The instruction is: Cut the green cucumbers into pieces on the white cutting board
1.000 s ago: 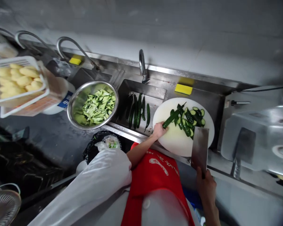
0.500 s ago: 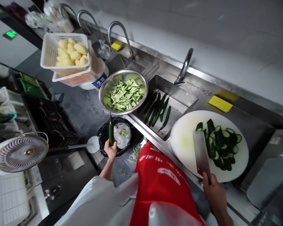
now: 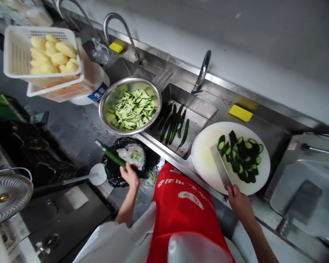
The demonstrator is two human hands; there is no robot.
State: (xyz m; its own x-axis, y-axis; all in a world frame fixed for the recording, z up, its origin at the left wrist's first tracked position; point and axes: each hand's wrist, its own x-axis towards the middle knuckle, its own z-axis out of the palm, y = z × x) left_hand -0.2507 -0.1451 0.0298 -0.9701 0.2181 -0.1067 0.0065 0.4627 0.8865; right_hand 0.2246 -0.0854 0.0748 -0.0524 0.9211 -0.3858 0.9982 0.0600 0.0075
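Observation:
My left hand (image 3: 130,176) grips a long green cucumber (image 3: 112,155), tilted over a black-lined bin (image 3: 109,175) with a clear bag and green scraps inside. My right hand (image 3: 235,195) is closed round the handle of a cleaver (image 3: 220,166), whose blade rests at the round white cutting board (image 3: 203,146). Cut cucumber pieces (image 3: 244,157) are heaped on that board, right of the blade. Whole cucumbers (image 3: 174,124) lie in the sink (image 3: 197,117). Sliced cucumber (image 3: 135,109) fills part of a steel bowl (image 3: 102,109) at the sink's left.
Peeled potatoes (image 3: 53,54) sit in a white basket (image 3: 12,54) at the upper left. A faucet (image 3: 203,71) rises behind the sink, with a yellow sponge (image 3: 240,113) to its right. At the left edge stands a fan (image 3: 9,199). A grey tub (image 3: 304,190) is at the right.
The cucumber in my left hand has gone from upright to tilted leftward, over the bin. The cleaver is angled more, its blade farther left on the board. The whole view has shifted.

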